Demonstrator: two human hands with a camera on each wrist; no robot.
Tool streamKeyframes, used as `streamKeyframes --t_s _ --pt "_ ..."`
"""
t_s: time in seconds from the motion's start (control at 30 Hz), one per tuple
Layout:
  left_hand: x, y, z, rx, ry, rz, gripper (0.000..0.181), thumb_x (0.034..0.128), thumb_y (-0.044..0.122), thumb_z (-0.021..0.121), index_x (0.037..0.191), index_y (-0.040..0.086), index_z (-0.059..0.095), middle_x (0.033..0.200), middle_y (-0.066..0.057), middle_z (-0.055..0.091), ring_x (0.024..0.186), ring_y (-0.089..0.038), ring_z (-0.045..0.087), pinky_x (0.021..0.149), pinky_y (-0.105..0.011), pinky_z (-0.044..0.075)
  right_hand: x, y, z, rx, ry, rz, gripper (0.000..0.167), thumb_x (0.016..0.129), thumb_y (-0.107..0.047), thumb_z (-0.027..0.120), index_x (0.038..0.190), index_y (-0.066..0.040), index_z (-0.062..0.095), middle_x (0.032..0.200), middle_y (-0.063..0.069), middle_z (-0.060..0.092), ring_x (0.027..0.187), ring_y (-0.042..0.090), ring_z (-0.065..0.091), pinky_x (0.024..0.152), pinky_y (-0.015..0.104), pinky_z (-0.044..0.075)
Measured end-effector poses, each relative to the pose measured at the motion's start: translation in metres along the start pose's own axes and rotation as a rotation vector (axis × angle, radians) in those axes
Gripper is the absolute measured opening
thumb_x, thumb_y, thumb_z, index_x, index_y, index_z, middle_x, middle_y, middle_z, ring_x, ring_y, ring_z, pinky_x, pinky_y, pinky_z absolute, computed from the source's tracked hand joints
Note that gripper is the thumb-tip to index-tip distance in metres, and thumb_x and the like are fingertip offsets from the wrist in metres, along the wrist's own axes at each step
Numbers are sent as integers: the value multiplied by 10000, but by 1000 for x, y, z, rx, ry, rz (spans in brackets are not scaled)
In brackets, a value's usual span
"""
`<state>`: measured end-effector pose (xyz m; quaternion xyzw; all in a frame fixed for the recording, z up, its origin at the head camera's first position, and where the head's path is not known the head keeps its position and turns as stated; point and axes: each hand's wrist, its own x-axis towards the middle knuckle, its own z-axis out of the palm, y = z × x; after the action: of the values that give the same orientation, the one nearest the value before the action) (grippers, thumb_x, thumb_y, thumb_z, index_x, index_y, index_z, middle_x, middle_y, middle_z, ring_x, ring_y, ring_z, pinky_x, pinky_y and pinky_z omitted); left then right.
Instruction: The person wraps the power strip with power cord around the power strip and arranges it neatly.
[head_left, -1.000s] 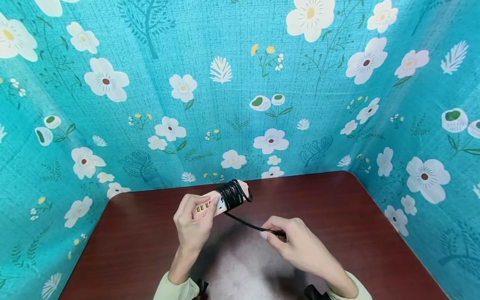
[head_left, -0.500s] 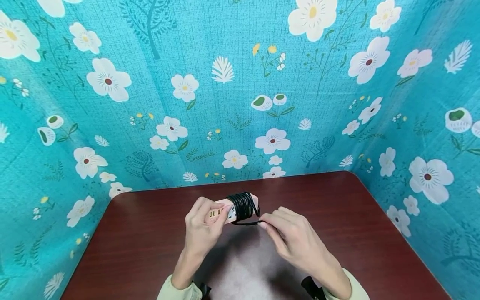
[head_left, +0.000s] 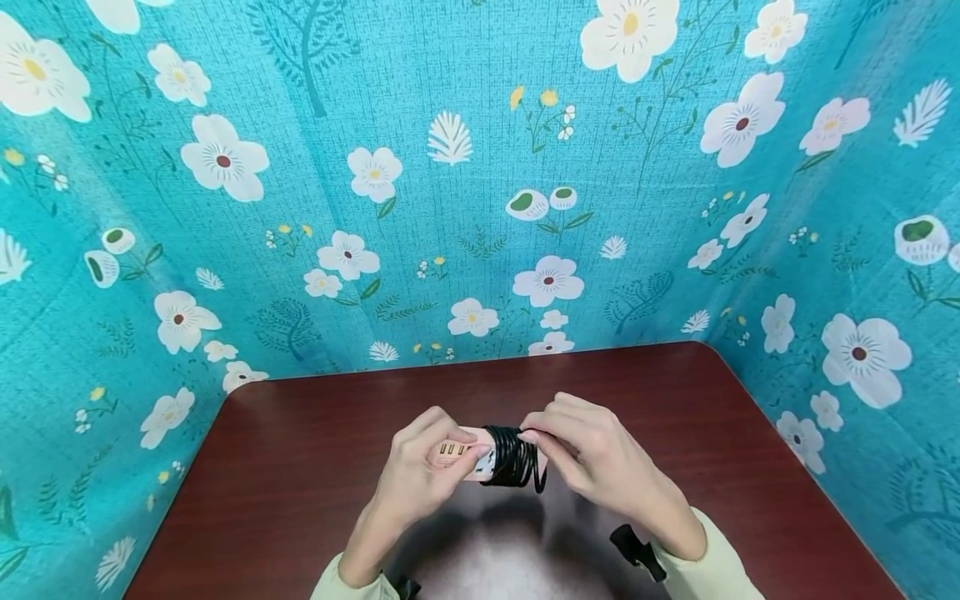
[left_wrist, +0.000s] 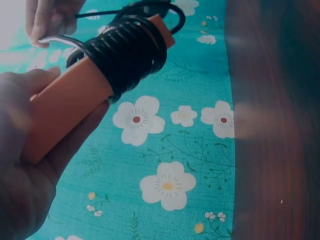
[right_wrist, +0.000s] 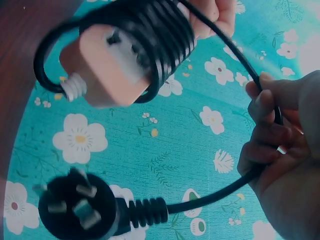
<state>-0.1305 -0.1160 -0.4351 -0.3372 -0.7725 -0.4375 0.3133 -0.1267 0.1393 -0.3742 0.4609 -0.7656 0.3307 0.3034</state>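
Observation:
In the head view, my left hand (head_left: 427,467) grips one end of a pink power strip (head_left: 486,463) above the table, thumb on its socket face near a row of USB ports. Black power cord (head_left: 514,458) is wound in several turns around the strip's other end. Close beside the coil, my right hand (head_left: 600,454) pinches the cord's loose length. The right wrist view shows this cord (right_wrist: 200,202) running through the right fingers to a black plug (right_wrist: 80,207) with 3 metal prongs, hanging free. In the left wrist view, the strip's plain side (left_wrist: 70,107) faces the camera.
A dark red-brown table (head_left: 285,467) with rounded far corners lies under the hands. Teal flowered cloth (head_left: 465,208) hangs behind it and along both sides. Black straps (head_left: 637,552) sit at the wrists, by the light green sleeves.
The left hand has moved right and down, levelling the strip. The right hand has brought the cord from below the strip up to the coil's top, and the loose stretch between them has shortened.

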Motion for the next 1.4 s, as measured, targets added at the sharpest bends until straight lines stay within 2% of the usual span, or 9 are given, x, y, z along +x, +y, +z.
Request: streamKeyframes --t_s 0.13,0.23,0.37,0.47,0.73,0.87,1.03,1.27,1.4 --pt "-1 3 -1 -82 -40 19 259 782 54 906 871 175 694 814 43 629 766 -96 649 665 -128 504 0 5 -1 57 -22 -1 64 1009 -130 701 1041 -144 755 869 -98 688 759 22 512 671 91 403" --pt "-2 5 -2 -151 -71 9 258 786 59 907 873 185 699 809 47 637 762 -88 644 646 -113 486 -1 9 0 121 -38 8 148 953 -53 748 1051 -164 753 850 -102 676 761 11 523 671 94 417" --pt "-4 9 -4 -230 -115 -6 244 797 71 904 887 190 711 801 51 647 761 -62 626 639 -118 485 -4 14 0 228 -88 73 254 914 -2 768 1061 -208 758 821 -105 653 753 -19 513 628 135 430" --pt "-5 11 -5 -267 -137 -4 232 805 78 901 897 186 717 797 54 650 764 -45 620 647 -122 490 -6 18 2 292 -126 125 244 929 -13 759 1054 -223 763 815 -111 642 741 -32 495 598 169 426" --pt "-7 11 -8 -355 -148 13 245 787 38 903 906 147 720 802 14 668 754 -67 643 676 -154 518 -10 27 12 428 -171 242 214 960 -53 741 1035 -251 772 710 -108 527 632 -38 422 539 147 372" --pt "-4 12 -9 -437 -153 -11 265 756 -13 907 894 116 721 802 -22 675 751 -111 653 662 -192 535 -11 29 19 540 -144 244 246 950 14 724 1043 -207 779 697 -69 531 610 5 424 519 182 377" --pt "2 14 -9 -532 -149 25 279 728 -63 899 868 80 703 800 -72 677 752 -146 656 657 -243 556 -11 30 30 684 -101 228 263 939 104 680 1041 -120 772 739 -2 586 619 76 444 507 220 392" --pt "11 16 -12 -531 -119 62 278 727 -61 901 872 69 702 798 -82 676 754 -143 653 676 -273 556 -12 31 33 771 -38 239 276 946 150 630 1055 -70 758 797 93 632 614 111 468 494 243 424" --pt "12 16 -12 -543 -106 62 283 724 -66 903 877 63 703 795 -93 672 749 -137 651 644 -255 550 -15 32 39 851 -40 259 253 968 151 594 1059 -30 746 781 133 606 572 169 475 460 303 434"
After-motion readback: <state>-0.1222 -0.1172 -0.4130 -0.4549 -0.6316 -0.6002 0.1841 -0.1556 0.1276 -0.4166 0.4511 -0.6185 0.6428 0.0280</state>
